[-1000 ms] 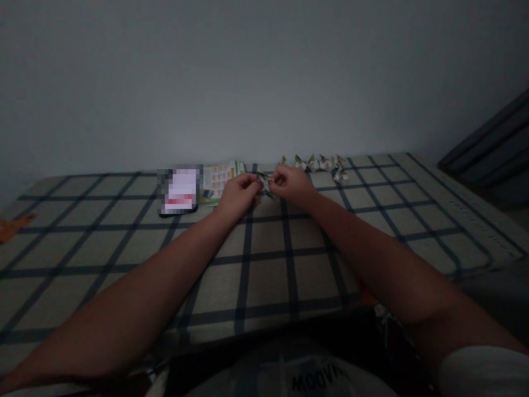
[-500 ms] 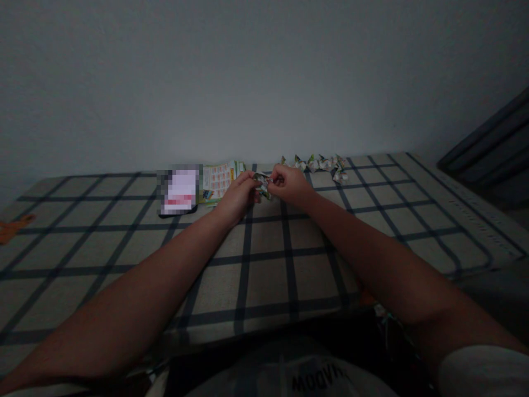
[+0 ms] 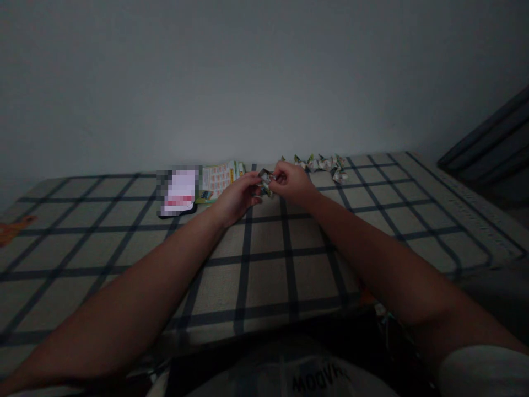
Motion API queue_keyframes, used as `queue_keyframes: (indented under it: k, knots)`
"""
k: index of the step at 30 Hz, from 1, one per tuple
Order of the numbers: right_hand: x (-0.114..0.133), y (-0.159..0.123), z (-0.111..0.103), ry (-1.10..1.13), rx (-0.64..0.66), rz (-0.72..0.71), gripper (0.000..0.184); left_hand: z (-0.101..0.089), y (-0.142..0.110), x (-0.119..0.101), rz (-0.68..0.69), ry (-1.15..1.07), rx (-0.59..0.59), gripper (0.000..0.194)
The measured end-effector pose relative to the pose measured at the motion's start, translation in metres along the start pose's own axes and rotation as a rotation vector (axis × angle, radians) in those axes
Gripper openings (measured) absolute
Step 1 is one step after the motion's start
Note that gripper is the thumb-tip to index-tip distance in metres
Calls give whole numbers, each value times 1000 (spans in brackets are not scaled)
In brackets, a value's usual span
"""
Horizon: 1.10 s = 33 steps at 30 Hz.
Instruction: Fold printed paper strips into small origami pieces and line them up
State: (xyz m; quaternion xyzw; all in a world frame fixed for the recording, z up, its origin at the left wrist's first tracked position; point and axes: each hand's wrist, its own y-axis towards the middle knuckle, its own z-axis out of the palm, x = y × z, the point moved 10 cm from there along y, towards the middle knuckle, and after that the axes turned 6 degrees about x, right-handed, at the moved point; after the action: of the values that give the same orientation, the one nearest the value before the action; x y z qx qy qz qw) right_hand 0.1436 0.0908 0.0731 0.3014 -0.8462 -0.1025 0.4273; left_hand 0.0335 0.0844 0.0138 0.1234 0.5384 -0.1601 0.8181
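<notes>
A small folded paper piece (image 3: pixel 265 179), white with dark and green printing, is held between my two hands above the checked cloth. My left hand (image 3: pixel 242 193) grips its left side with thumb and fingers. The fingers of my right hand (image 3: pixel 291 181) are curled and pinch its right side. Just left of my left hand lies a stack of printed leaflets (image 3: pixel 219 179). Beyond my right hand, several similar folded paper pieces (image 3: pixel 324 163) sit in a row near the wall.
A phone-like device (image 3: pixel 179 190) with a bright, pixelated screen lies left of the leaflets. The checked cloth (image 3: pixel 264 270) covers the table, which meets a plain wall (image 3: pixel 264 82). An orange object (image 3: pixel 14 229) is at the far left edge, and dark folded fabric (image 3: pixel 491 146) at the right.
The folded paper has turned and its folds stand more open between my fingers. My hands have shifted only slightly. The other things are where they were.
</notes>
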Motion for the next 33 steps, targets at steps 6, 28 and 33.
queue_keyframes:
  k: [6,28,33]
  knots:
    - [5,-1,5,-27,45,-25,15,2,-1,0,13,28,10,24]
    - [-1,0,8,8,41,31,13,0,-1,1,-6,-4,-5,20]
    - [-2,1,12,22,59,24,13,-1,0,7,-47,-55,-30,17]
